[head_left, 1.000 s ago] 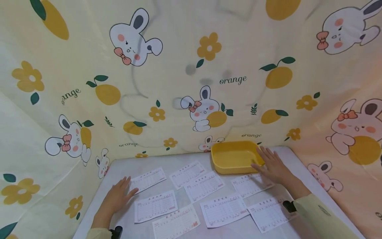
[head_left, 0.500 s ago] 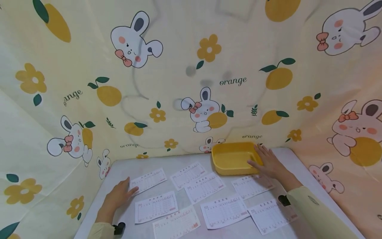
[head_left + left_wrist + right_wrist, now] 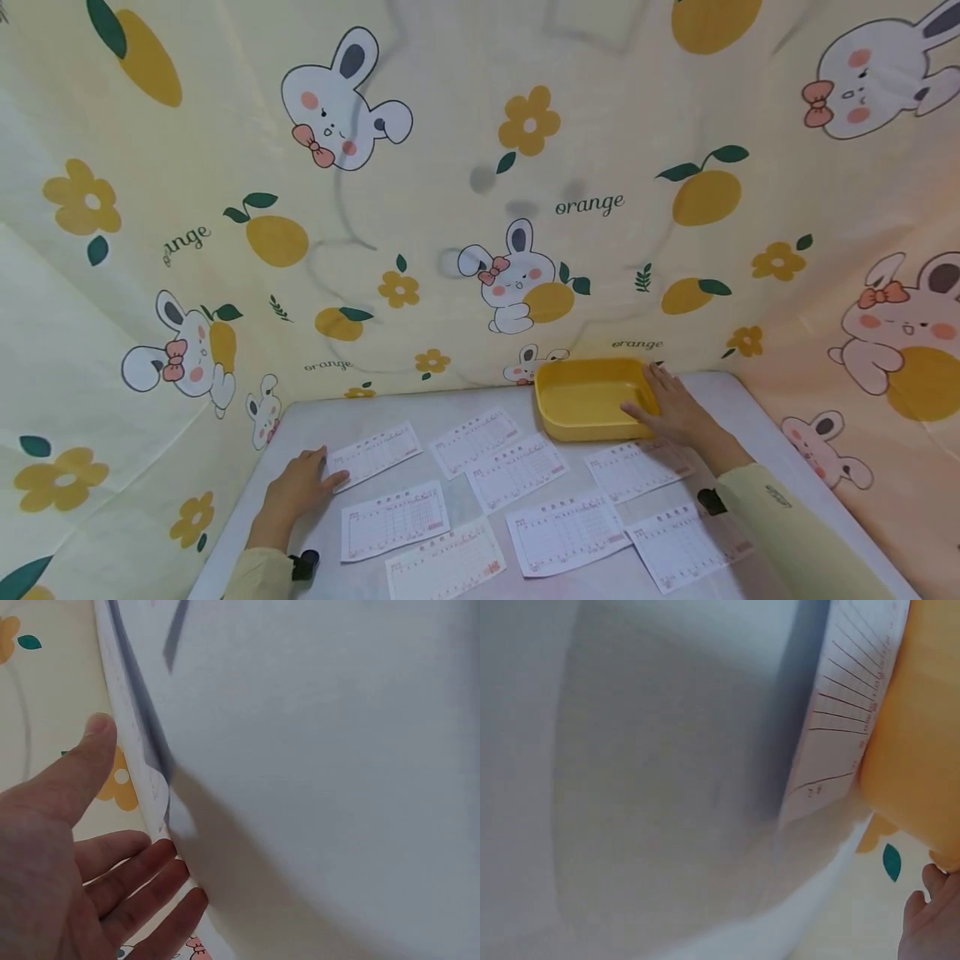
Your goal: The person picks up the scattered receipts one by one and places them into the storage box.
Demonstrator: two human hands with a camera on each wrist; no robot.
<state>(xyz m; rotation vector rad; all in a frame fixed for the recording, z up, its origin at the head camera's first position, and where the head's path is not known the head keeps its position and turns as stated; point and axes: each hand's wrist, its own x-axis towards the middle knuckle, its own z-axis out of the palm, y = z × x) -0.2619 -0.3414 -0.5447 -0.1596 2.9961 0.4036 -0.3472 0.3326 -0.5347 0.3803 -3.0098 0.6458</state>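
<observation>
Several white printed paper slips with table grids lie spread over the white table, among them an upper-left slip (image 3: pixel 377 456) and a lower-left slip (image 3: pixel 395 521). My left hand (image 3: pixel 300 486) rests at the left end of the upper-left slip, thumb apart from loosely bent fingers. In the left wrist view the hand (image 3: pixel 71 847) is beside a slip's lifted edge, with nothing between thumb and fingers. A yellow plastic tray (image 3: pixel 592 432) stands at the back right. My right hand (image 3: pixel 681 408) lies against its right end, fingers extended; the right wrist view shows only part of this hand (image 3: pixel 934 922).
Other slips include a right-hand slip (image 3: pixel 637 469) just in front of the tray and a lower-right slip (image 3: pixel 686 546) near my right sleeve (image 3: pixel 795 525). A cream curtain (image 3: pixel 442 167) printed with rabbits and oranges hangs behind the table (image 3: pixel 300 425) and along both sides.
My right hand has shifted slightly left and settled closer against the tray's right end. The left hand has barely moved, its fingers drawn a little closer together. Slips and tray stay put.
</observation>
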